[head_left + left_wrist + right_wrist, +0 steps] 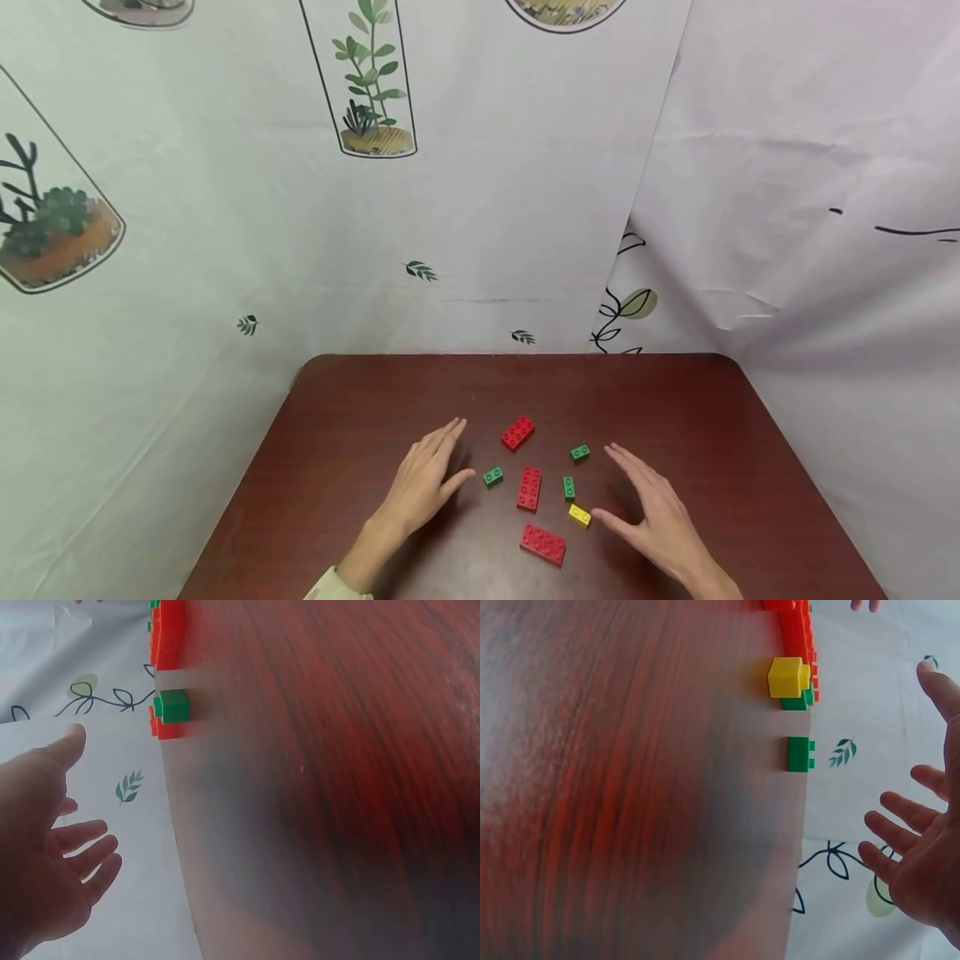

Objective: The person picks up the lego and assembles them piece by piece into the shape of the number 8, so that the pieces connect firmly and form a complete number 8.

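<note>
Toy building bricks lie loose between the two hands. A red brick [518, 433] is farthest back, another red brick [528, 489] sits mid-group, and a third red brick [542, 544] is nearest the viewer. The left hand [422, 479] hovers left of a small green brick [492, 477], thumb toward it, holding nothing. On the other side the right hand [656, 517] has its fingers spread, its thumb close to a small yellow brick [580, 516]. Two more green bricks, one upper [580, 453] and one lower [568, 488], lie left of that hand. Both palms appear bare in the wrist views.
The bricks lie on a dark reddish-brown wooden table [360, 400] with rounded far corners. Behind it and at both sides hangs a white cloth [487, 208] printed with plants and leaves. A pale sleeve [335, 586] covers the left forearm.
</note>
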A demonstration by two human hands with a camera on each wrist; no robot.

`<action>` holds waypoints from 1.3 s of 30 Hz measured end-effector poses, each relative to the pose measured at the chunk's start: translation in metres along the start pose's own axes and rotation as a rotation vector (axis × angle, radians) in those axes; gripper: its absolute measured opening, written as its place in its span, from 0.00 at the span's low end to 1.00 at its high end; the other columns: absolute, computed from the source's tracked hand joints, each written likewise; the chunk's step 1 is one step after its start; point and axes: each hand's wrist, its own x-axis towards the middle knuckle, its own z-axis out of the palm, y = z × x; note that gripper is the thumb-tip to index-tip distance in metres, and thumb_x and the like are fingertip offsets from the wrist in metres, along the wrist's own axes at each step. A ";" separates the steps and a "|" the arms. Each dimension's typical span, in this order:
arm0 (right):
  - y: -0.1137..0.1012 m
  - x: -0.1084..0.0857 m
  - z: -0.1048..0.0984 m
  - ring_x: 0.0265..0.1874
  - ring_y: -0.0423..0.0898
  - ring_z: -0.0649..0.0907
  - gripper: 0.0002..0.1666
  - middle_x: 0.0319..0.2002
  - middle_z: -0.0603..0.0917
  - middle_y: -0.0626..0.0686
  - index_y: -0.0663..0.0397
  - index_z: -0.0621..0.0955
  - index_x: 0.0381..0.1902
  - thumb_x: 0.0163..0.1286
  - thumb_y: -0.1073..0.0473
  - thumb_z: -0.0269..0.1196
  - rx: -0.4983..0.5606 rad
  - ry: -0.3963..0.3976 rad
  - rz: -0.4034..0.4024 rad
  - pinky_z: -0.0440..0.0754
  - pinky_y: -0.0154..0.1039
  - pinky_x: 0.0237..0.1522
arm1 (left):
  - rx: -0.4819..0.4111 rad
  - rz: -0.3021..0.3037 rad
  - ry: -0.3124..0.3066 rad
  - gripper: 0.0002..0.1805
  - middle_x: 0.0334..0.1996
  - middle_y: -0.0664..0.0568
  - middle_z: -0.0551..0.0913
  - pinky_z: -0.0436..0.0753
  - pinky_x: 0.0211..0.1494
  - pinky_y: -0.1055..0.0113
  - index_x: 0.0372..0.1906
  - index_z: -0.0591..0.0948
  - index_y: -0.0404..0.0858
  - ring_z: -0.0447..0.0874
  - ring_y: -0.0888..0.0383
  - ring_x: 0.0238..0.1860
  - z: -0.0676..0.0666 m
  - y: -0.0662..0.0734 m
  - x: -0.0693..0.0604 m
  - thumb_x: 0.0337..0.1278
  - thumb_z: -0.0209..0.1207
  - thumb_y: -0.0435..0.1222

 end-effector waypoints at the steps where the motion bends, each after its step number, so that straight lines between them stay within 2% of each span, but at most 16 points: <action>1: 0.000 0.000 0.000 0.68 0.59 0.77 0.55 0.74 0.75 0.54 0.42 0.72 0.79 0.57 0.41 0.83 0.007 -0.001 -0.001 0.74 0.69 0.59 | 0.002 0.008 0.003 0.45 0.76 0.42 0.73 0.77 0.64 0.37 0.80 0.68 0.36 0.75 0.43 0.71 0.001 0.000 0.000 0.65 0.73 0.48; 8: -0.004 0.000 0.003 0.68 0.58 0.77 0.55 0.73 0.76 0.53 0.43 0.73 0.78 0.55 0.44 0.84 0.033 -0.003 -0.014 0.74 0.67 0.60 | -0.040 0.009 -0.028 0.43 0.75 0.42 0.73 0.77 0.65 0.38 0.80 0.68 0.36 0.76 0.43 0.69 0.006 0.000 0.003 0.65 0.73 0.45; 15: -0.009 -0.003 0.011 0.66 0.55 0.80 0.52 0.71 0.78 0.50 0.44 0.76 0.75 0.53 0.49 0.85 0.042 -0.007 -0.010 0.79 0.66 0.56 | -0.059 0.011 -0.055 0.43 0.75 0.44 0.74 0.79 0.64 0.43 0.79 0.70 0.36 0.77 0.46 0.68 0.011 0.002 0.005 0.63 0.74 0.44; 23: -0.017 -0.010 0.024 0.60 0.46 0.84 0.48 0.64 0.82 0.41 0.40 0.80 0.69 0.50 0.52 0.87 0.070 0.027 0.000 0.86 0.55 0.53 | -0.073 0.020 -0.069 0.42 0.74 0.47 0.76 0.80 0.63 0.46 0.78 0.71 0.38 0.78 0.48 0.67 0.017 0.002 0.006 0.63 0.75 0.44; 31: -0.023 -0.017 0.035 0.54 0.47 0.87 0.44 0.59 0.86 0.47 0.51 0.83 0.65 0.50 0.58 0.87 0.166 0.029 -0.043 0.87 0.47 0.50 | -0.073 0.024 -0.101 0.42 0.73 0.48 0.77 0.80 0.64 0.47 0.77 0.72 0.37 0.79 0.49 0.67 0.026 0.000 0.006 0.62 0.75 0.44; 34: -0.025 -0.019 0.039 0.52 0.47 0.88 0.42 0.56 0.87 0.48 0.53 0.83 0.64 0.50 0.59 0.87 0.218 0.000 -0.009 0.87 0.45 0.49 | -0.079 0.021 -0.118 0.41 0.73 0.48 0.77 0.80 0.64 0.47 0.77 0.72 0.37 0.78 0.50 0.67 0.028 0.001 0.006 0.63 0.75 0.43; 39: -0.029 -0.024 0.045 0.46 0.40 0.86 0.37 0.53 0.87 0.43 0.50 0.85 0.61 0.54 0.56 0.85 0.265 -0.065 0.060 0.87 0.41 0.45 | -0.109 0.025 -0.144 0.40 0.72 0.49 0.78 0.81 0.64 0.48 0.77 0.72 0.37 0.79 0.51 0.66 0.030 0.002 0.007 0.64 0.74 0.43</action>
